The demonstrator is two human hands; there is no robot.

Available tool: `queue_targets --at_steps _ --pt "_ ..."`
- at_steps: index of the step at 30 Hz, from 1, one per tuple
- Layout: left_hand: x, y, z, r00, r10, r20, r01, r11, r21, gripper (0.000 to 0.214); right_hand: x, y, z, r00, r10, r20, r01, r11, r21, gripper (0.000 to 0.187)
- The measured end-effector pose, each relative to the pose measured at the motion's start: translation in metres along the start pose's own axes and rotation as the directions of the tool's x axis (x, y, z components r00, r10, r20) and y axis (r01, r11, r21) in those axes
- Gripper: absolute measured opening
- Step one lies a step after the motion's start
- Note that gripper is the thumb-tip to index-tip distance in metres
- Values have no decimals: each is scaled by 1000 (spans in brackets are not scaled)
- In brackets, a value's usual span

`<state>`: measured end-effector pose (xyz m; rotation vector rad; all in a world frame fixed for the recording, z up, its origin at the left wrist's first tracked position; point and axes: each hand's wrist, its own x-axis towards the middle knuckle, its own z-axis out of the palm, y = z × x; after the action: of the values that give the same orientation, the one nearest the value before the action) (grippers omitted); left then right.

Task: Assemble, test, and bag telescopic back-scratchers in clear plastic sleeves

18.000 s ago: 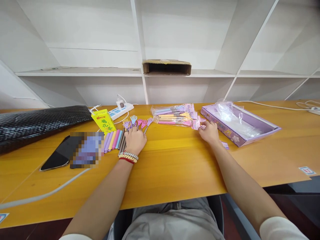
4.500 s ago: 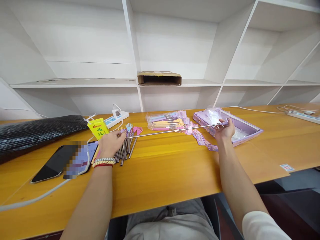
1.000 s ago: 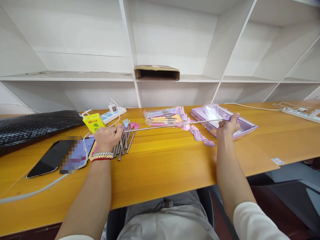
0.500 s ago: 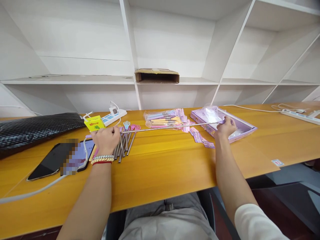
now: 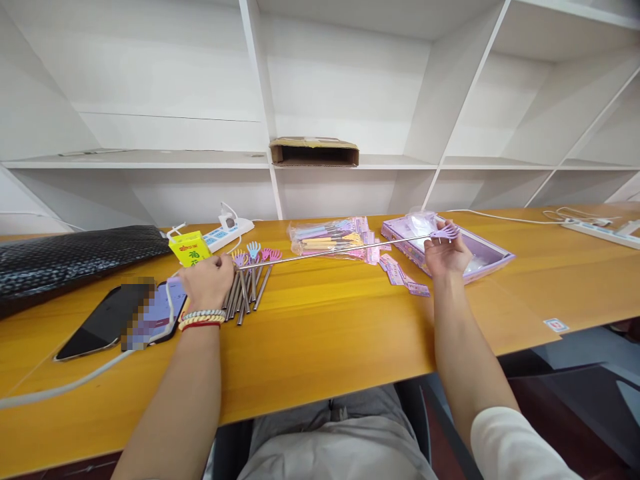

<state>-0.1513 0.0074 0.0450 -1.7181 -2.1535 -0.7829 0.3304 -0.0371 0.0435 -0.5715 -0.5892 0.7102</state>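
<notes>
Head view: extended back scratcher (image 5: pixel 330 253) spans left to right above table (image 5: pixel 330 347), between hands. Left hand (image 5: pixel 207 283) clamped round its left end, handle hidden in fist. Right hand (image 5: pixel 447 257) at right end, under purple claw (image 5: pixel 445 231), fingers part-curled; cannot tell whether they pinch. Loose scratchers (image 5: pixel 253 293) just beside left hand; purple box (image 5: pixel 500 261) near right. Looks light; thin metal shaft likely slick, bendable; prongs probably fragile. Best held by handle and claw base.
</notes>
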Motion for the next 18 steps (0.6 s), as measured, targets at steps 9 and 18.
queue_targets --at_steps 9,18 --pt "-7 6 -7 995 96 9 -96 995 4 60 8 7 -4 975 70 -210 -49 993 104 29" --pt "-9 18 -17 991 60 116 -62 998 14 65 9 18 8 959 -96 -267 18 960 -279 14"
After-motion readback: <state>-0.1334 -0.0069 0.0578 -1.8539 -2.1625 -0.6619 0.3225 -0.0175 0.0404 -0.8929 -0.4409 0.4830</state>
